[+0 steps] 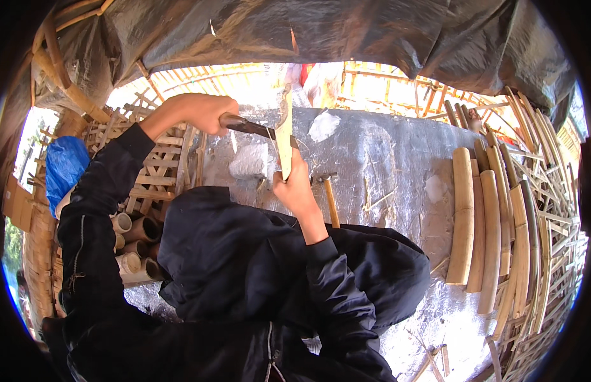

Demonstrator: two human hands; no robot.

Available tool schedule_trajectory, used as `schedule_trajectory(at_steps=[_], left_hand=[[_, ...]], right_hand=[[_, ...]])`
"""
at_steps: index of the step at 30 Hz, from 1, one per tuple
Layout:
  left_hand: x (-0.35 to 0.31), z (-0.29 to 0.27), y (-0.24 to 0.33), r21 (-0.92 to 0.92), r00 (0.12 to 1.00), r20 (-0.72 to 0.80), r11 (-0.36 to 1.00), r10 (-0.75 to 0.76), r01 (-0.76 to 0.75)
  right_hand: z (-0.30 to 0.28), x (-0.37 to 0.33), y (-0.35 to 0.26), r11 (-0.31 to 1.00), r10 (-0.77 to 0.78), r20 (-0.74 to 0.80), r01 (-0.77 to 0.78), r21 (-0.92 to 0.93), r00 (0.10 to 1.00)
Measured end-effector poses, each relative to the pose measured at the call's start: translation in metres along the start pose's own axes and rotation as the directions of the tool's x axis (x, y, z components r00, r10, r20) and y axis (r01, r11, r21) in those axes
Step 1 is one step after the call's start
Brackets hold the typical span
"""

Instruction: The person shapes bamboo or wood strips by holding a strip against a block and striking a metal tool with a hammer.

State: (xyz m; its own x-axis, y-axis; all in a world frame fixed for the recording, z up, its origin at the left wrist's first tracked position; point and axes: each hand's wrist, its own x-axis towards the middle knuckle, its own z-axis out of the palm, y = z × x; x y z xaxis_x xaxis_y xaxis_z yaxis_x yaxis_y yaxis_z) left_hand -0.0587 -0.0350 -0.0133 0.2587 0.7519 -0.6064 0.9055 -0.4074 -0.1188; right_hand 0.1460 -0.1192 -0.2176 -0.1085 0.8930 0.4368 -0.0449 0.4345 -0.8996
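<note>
My left hand (209, 114) is closed around the dark handle of a knife (248, 126), held out in front of me. Its blade meets a pale bamboo strip (285, 137) and is partly hidden there. The lower part of the strip is gripped by my right hand (297, 188), fingers wrapped round it, and its upper end points away from me. Just right of that hand, a hammer (332, 200) with a wooden handle lies on the grey ground sheet (397, 159). A whitish block (250, 160) sits beyond my knees, below the knife.
Split bamboo lengths (462, 216) lie in a row at the right, beside a heap of thin strips (556, 242). Cut bamboo tubes (143, 230) are stacked at my left, near a bamboo lattice (159, 153) and a blue plastic sheet (65, 170). Dark tarpaulin (346, 32) hangs ahead.
</note>
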Motion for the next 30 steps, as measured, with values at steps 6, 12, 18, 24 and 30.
schedule_trajectory(at_steps=[6,12,18,24,30], left_hand=[[-0.018,0.028,0.025,-0.204,0.979,-0.197,0.979,-0.057,0.016],[-0.074,0.04,0.097,-0.365,0.915,-0.277,0.913,-0.292,0.18],[-0.081,-0.012,0.082,-0.127,0.928,-0.28,0.968,-0.245,0.217],[-0.05,-0.045,0.027,0.251,0.939,-0.315,0.966,0.136,-0.056],[-0.011,-0.032,0.014,0.146,0.946,-0.284,0.982,0.158,-0.12]], right_hand=[[-0.001,0.003,0.011,0.999,-0.014,-0.146,0.021,0.047,0.989],[-0.012,0.009,0.017,0.994,-0.03,-0.2,0.008,-0.11,0.979],[-0.011,0.005,0.014,0.996,0.009,-0.15,-0.022,-0.091,0.989],[0.005,0.0,0.01,0.998,-0.059,-0.122,0.062,0.02,0.991],[0.001,0.001,0.001,0.999,-0.034,-0.133,0.033,-0.008,0.991]])
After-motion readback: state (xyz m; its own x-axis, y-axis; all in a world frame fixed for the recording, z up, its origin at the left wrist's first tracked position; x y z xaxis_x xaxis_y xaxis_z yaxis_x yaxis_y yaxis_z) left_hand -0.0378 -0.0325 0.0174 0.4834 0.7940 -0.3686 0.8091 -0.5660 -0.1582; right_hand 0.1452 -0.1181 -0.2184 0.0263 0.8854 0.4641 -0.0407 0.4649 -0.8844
